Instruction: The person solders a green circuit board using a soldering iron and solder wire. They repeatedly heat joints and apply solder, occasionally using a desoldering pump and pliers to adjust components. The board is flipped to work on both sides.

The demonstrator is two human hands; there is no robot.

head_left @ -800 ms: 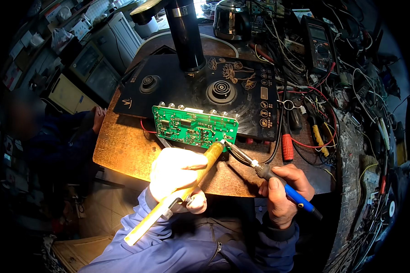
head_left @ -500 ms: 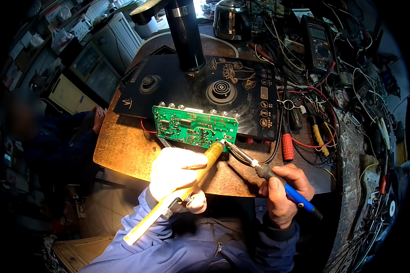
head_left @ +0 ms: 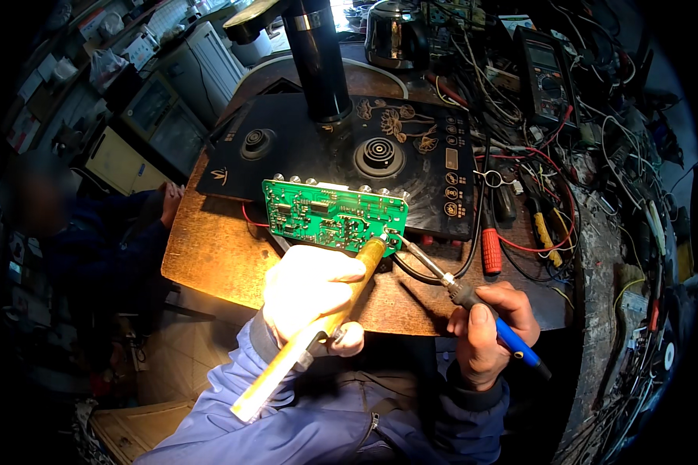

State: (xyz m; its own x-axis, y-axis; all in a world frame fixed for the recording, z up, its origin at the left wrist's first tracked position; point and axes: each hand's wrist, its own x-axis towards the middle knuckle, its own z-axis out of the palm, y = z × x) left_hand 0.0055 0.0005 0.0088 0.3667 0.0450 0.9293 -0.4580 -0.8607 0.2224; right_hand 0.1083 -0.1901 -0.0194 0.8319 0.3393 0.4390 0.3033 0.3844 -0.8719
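**Two tools meet at the corner of a green circuit board**

The exact spot where the tool tips meet is too small to resolve, and the board's fine parts blur together. The left hand (head_left: 312,288) is wrapped around a yellow-handled desoldering pump (head_left: 302,341) — its rear end runs down over the blue jacket sleeve (head_left: 318,418), its nose rests at the near right corner of the green circuit board (head_left: 332,215). The right hand (head_left: 485,329) is closed on a blue-handled soldering iron (head_left: 473,298), whose metal shaft slants up-left to that same corner.

The board lies propped on the front edge of a black glass appliance panel (head_left: 419,167) with printed flower motifs and a column of round symbols at its right. Bare wood of the round workbench (head_left: 217,256) shows left of the board, up to the rim. The right side is crowded: a red-handled screwdriver (head_left: 491,248), tangled red and black wires (head_left: 551,194), a multimeter (head_left: 547,74) — partly under cables. A black post (head_left: 318,62) rises behind the panel. At the far left another person, in dark clothes (head_left: 93,248), is mostly in shadow.
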